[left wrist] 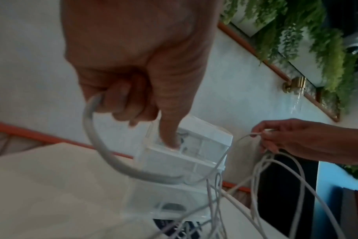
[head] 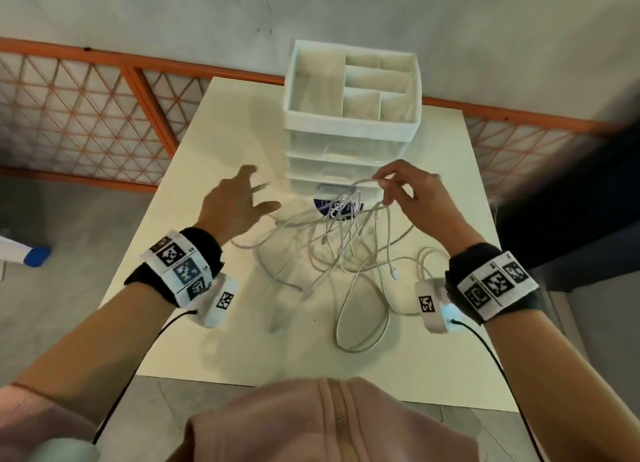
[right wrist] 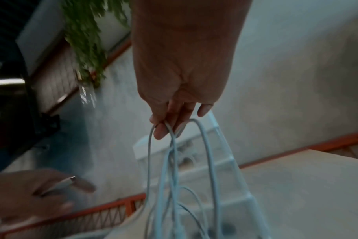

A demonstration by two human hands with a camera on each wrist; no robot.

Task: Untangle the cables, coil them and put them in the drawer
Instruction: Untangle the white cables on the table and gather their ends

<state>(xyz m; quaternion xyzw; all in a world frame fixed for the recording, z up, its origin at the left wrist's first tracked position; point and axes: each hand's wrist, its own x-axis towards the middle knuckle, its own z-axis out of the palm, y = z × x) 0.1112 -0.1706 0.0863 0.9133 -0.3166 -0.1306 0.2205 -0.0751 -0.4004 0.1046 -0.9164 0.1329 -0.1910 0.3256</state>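
Observation:
A tangle of white cables (head: pixel 346 253) lies on the white table (head: pixel 214 142) in front of a clear drawer unit (head: pixel 346 156) whose drawers look closed. My right hand (head: pixel 382 184) pinches several cable loops and lifts them just in front of the drawers; the right wrist view shows strands hanging from its fingertips (right wrist: pixel 165 127). My left hand (head: pixel 254 191) is left of the unit, its lower fingers curled round one cable (left wrist: pixel 96 145) and the index finger straight. That cable's plug (head: pixel 261 186) sticks out past the fingers.
A white compartment tray (head: pixel 349 83) sits on top of the drawer unit. A dark purple item (head: pixel 332 207) lies under the cables at the unit's base. An orange lattice railing (head: pixel 138 90) runs behind the table. A blue and white object (head: pixel 27 253) lies on the floor at left.

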